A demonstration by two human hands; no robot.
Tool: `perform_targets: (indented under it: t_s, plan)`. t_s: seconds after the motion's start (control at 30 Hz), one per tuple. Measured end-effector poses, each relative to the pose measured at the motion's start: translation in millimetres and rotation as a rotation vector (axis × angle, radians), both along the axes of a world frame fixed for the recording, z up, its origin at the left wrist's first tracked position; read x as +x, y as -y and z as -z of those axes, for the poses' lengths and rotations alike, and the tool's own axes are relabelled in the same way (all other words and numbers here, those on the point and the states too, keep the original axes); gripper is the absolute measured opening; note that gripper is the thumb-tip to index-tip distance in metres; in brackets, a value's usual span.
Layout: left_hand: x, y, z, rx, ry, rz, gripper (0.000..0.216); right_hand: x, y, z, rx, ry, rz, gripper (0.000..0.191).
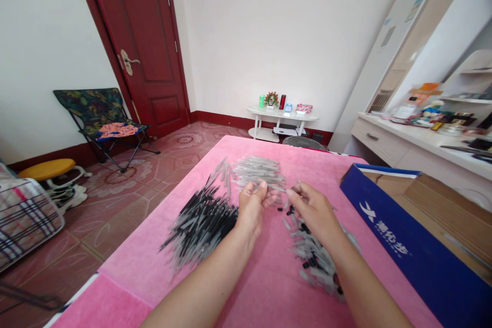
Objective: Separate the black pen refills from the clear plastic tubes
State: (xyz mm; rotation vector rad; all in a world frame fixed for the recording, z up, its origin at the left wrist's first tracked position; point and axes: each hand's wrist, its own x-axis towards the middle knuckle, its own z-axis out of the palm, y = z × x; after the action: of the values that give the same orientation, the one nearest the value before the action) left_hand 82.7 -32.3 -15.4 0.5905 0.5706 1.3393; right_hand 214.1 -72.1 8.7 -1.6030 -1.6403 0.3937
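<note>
My left hand (254,206) and my right hand (312,209) meet over a pink cloth-covered table (265,287). Both are pinched shut on a thin clear pen tube (280,190) held between their fingertips. To the left of my left hand lies a heap of black pen refills (202,223). Behind the hands sits a pile of clear grey pen tubes (258,170). Under and beside my right wrist lies a scatter of clear caps and small black parts (317,261).
An open blue cardboard box (407,251) stands at the table's right edge. Beyond it is a white desk (418,146) with clutter. A folding chair (102,118), a yellow stool (48,169) and a red door (142,36) are at the left, a small white side table (282,115) at the far wall.
</note>
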Motion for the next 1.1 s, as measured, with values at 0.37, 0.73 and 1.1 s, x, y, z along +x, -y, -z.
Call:
perform_targets:
  t_s: [0.37,0.73,1.1]
  plan:
    - [-1,1,-0.6,0.034,-0.038,0.021,0.028,-2,-2,2.5,-0.102,-0.418,-0.075,0.034]
    - [-7,-5,-2.1,0.03,-0.048,-0.024,0.024,-3,-6,15.2,-0.18,-0.211,-0.039,0.042]
    - [-14,-14,-3.2,-0.072,0.023,-0.072,0.022,-8,-1,25.9,-0.238,0.632,0.137,0.01]
